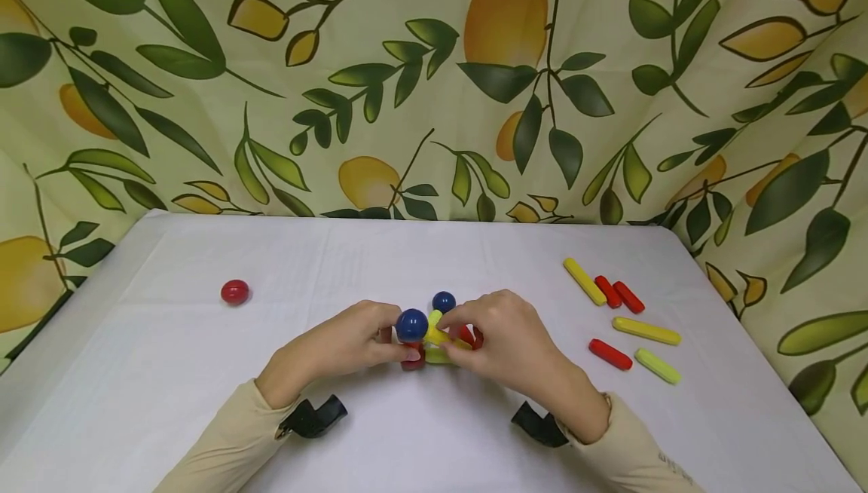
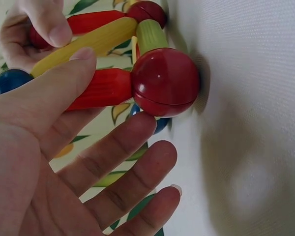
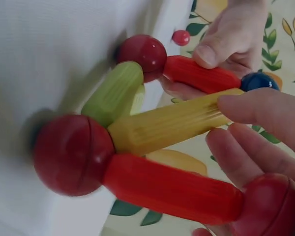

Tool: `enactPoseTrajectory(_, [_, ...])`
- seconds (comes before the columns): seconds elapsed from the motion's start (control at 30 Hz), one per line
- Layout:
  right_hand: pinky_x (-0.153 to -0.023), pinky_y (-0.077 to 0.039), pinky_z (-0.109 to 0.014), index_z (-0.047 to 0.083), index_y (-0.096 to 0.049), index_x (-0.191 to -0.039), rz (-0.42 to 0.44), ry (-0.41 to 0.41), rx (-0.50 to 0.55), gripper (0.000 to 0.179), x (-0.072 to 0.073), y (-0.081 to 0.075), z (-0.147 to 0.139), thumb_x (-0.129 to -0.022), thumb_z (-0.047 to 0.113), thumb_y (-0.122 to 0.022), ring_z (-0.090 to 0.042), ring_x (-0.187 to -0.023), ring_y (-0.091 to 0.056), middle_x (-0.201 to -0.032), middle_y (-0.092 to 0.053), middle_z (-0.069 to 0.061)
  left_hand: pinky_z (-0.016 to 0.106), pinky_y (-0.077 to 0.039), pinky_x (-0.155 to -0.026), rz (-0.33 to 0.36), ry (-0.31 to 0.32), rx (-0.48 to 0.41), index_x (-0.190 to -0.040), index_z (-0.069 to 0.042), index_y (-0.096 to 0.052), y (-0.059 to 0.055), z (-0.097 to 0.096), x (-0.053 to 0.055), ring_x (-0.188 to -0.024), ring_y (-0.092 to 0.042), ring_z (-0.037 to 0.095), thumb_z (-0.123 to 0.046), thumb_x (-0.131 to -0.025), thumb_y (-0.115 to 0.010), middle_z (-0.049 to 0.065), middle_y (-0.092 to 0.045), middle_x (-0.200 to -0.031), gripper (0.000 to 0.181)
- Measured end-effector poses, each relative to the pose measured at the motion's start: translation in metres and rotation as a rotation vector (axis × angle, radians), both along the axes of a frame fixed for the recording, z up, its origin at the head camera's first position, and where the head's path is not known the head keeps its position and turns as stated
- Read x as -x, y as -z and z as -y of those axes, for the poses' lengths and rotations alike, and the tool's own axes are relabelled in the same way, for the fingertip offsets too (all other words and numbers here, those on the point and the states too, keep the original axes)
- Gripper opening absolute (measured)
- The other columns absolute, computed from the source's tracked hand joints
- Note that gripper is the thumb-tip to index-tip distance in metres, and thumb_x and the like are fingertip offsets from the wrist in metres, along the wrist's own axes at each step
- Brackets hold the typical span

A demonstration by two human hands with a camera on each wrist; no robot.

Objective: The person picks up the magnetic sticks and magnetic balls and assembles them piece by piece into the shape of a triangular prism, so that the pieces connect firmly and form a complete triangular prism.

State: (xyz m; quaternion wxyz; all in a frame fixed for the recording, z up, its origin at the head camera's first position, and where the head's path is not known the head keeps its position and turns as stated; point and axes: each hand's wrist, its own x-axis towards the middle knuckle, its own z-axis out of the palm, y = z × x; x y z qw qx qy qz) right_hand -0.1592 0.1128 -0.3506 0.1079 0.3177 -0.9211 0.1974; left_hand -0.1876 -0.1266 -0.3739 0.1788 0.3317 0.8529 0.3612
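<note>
A frame of coloured sticks and balls stands on the table between both hands. My left hand (image 1: 346,338) pinches an upright red stick (image 2: 108,88), its other fingers stretched out. That stick joins a red ball (image 2: 165,82) below to a blue ball (image 1: 411,325) on top. With fingertips, my right hand (image 1: 508,335) pinches a slanting yellow stick (image 3: 172,120). Its lower end meets another red ball (image 3: 73,155), and its upper end reaches the blue ball. A light green stick (image 3: 113,93) links the two lower red balls. Beside the right fingers, a second red stick (image 3: 172,189) rises to a red ball (image 3: 268,206).
Another blue ball (image 1: 444,301) shows behind the hands. A loose red ball (image 1: 235,292) lies at the left. Loose sticks lie at the right, among them a yellow stick (image 1: 646,330), a red stick (image 1: 610,354) and a light green stick (image 1: 657,365). A patterned curtain (image 1: 434,101) hangs behind the table.
</note>
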Motion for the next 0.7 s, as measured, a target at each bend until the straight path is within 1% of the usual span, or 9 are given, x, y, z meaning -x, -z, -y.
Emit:
enactPoseTrajectory(0.03, [-0.078, -0.052, -0.032, 0.020, -0.078, -0.090, -0.012, -0.002, -0.009, 0.017, 0.000, -0.001, 0.000, -0.076, 0.027, -0.085, -0.005, -0.065, -0.062, -0.073, -0.073, 0.010, 0.021, -0.045, -0.064, 0.003, -0.001, -0.001, -0.096, -0.018, -0.069, 0.000, 0.000, 0.000, -0.071, -0.053, 0.008, -0.028, -0.088, -0.076, -0.010, -0.063, -0.080, 0.016])
enactPoseTrajectory(0.13, [-0.081, -0.053, -0.036, 0.021, -0.078, -0.088, -0.033, -0.005, -0.026, 0.016, 0.000, -0.002, 0.000, -0.075, 0.027, -0.085, -0.005, -0.066, -0.063, -0.071, -0.072, 0.010, 0.021, -0.044, -0.064, 0.008, -0.006, 0.001, -0.096, -0.018, -0.069, 0.000, -0.001, 0.000, -0.071, -0.053, 0.008, -0.030, -0.087, -0.076, -0.010, -0.063, -0.080, 0.016])
enactPoseTrajectory(0.23, [-0.083, -0.053, -0.037, 0.021, -0.078, -0.091, -0.039, -0.001, -0.039, 0.020, 0.000, -0.004, 0.000, -0.074, 0.029, -0.086, -0.006, -0.072, -0.067, -0.076, -0.074, 0.010, 0.021, -0.044, -0.064, 0.005, -0.007, 0.004, -0.096, -0.018, -0.069, 0.000, -0.002, 0.000, -0.071, -0.053, 0.008, -0.030, -0.087, -0.076, -0.010, -0.063, -0.080, 0.017])
enactPoseTrajectory(0.33, [-0.088, -0.052, -0.039, 0.021, -0.079, -0.093, -0.054, -0.008, -0.080, 0.024, -0.001, -0.005, 0.001, -0.074, 0.035, -0.086, -0.009, -0.079, -0.069, -0.084, -0.076, 0.008, 0.021, -0.044, -0.064, -0.005, -0.010, 0.006, -0.095, -0.019, -0.069, 0.001, -0.002, 0.000, -0.070, -0.052, 0.007, -0.031, -0.087, -0.076, -0.011, -0.063, -0.079, 0.016])
enactPoseTrajectory(0.47, [-0.091, -0.050, -0.042, 0.021, -0.079, -0.093, -0.063, -0.032, -0.127, 0.026, 0.000, -0.008, 0.003, -0.075, 0.038, -0.086, -0.011, -0.082, -0.069, -0.088, -0.077, 0.007, 0.021, -0.044, -0.062, -0.022, -0.013, 0.004, -0.092, -0.019, -0.068, 0.001, -0.001, 0.000, -0.068, -0.052, 0.006, -0.030, -0.087, -0.076, -0.011, -0.062, -0.077, 0.014])
enactPoseTrajectory(0.5, [-0.090, -0.051, -0.042, 0.020, -0.079, -0.093, -0.048, -0.038, -0.123, 0.025, 0.000, -0.009, 0.003, -0.075, 0.038, -0.085, -0.011, -0.081, -0.069, -0.088, -0.077, 0.007, 0.021, -0.044, -0.062, -0.024, -0.012, 0.002, -0.092, -0.019, -0.068, 0.001, -0.001, 0.000, -0.068, -0.052, 0.006, -0.030, -0.087, -0.076, -0.011, -0.062, -0.077, 0.014])
enactPoseTrajectory(0.53, [-0.088, -0.051, -0.040, 0.020, -0.079, -0.093, -0.028, -0.042, -0.117, 0.025, 0.002, -0.009, 0.003, -0.076, 0.037, -0.085, -0.010, -0.077, -0.067, -0.087, -0.077, 0.007, 0.021, -0.044, -0.062, -0.026, -0.011, 0.001, -0.093, -0.019, -0.068, 0.001, -0.001, 0.000, -0.068, -0.052, 0.006, -0.029, -0.087, -0.076, -0.011, -0.062, -0.077, 0.014])
enactPoseTrajectory(0.57, [-0.084, -0.052, -0.037, 0.020, -0.079, -0.094, 0.006, -0.040, -0.105, 0.023, 0.003, -0.011, 0.002, -0.078, 0.036, -0.084, -0.009, -0.073, -0.065, -0.085, -0.076, 0.008, 0.021, -0.045, -0.063, -0.028, -0.008, -0.001, -0.094, -0.018, -0.068, 0.001, -0.001, 0.000, -0.069, -0.052, 0.005, -0.029, -0.087, -0.076, -0.011, -0.062, -0.078, 0.014])
enactPoseTrajectory(0.7, [-0.065, -0.048, -0.024, 0.021, -0.078, -0.100, 0.195, -0.014, -0.030, 0.020, 0.006, -0.016, -0.003, -0.084, 0.034, -0.078, -0.006, -0.065, -0.054, -0.082, -0.071, 0.011, 0.021, -0.045, -0.063, -0.022, -0.009, -0.002, -0.095, -0.018, -0.069, 0.001, -0.002, 0.000, -0.069, -0.053, 0.006, -0.029, -0.087, -0.076, -0.011, -0.064, -0.079, 0.015])
